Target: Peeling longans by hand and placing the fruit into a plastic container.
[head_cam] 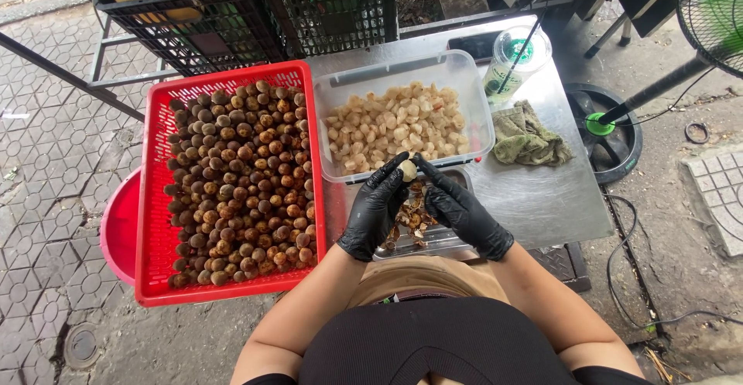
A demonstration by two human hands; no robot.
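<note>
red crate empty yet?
No, the red crate is full of brown unpeeled fruits, beside the clear tub of peeled ones.

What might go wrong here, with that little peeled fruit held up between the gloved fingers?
The peeled fruit sits only between the fingertips of the left hand and right hand, so it may slip and land among the shells in the metal tray. The red basket juts past the table edge and might tip. Flying shell bits could reach the clear tub of peeled fruit.
</note>
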